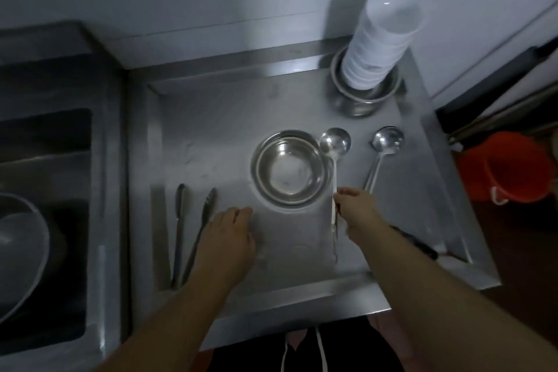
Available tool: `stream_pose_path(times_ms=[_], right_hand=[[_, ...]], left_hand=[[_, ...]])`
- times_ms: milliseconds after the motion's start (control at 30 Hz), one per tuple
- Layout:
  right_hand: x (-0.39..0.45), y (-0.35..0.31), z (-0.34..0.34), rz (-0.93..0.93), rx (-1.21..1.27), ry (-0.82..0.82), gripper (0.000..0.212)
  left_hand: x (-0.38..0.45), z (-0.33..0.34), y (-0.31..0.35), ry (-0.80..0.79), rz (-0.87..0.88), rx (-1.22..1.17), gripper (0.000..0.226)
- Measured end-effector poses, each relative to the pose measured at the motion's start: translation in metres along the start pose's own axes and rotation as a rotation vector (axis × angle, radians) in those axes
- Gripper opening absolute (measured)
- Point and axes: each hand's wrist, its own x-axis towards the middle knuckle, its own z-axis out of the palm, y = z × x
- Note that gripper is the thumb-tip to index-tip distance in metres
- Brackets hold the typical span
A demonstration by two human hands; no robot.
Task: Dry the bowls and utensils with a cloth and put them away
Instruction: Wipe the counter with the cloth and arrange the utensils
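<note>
A steel bowl, seemingly stacked in another, sits in the middle of the steel drainboard. Just right of it lies a ladle, and my right hand is closed around its handle. A second ladle lies farther right. My left hand rests flat on the drainboard, fingers apart, holding nothing. Beside it, to the left, lie two long utensils. No cloth is visible.
A tall stack of white bowls stands inside steel bowls at the back right corner. A dark sink with a bowl is on the left. An orange bucket stands on the floor at right.
</note>
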Motion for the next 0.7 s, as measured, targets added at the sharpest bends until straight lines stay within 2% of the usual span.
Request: stream_pose_path(times_ms=[267, 700], right_hand=[[0.030, 0.010, -0.071, 0.055, 0.092, 0.149, 0.016], [0.078, 0.004, -0.080, 0.132, 0.101, 0.054, 0.009]], left_hand=[[0.014, 0.010, 0.059, -0.062, 0.059, 0.069, 0.055], [0.016, 0.024, 0.093, -0.106, 0.029, 0.089, 0.054]])
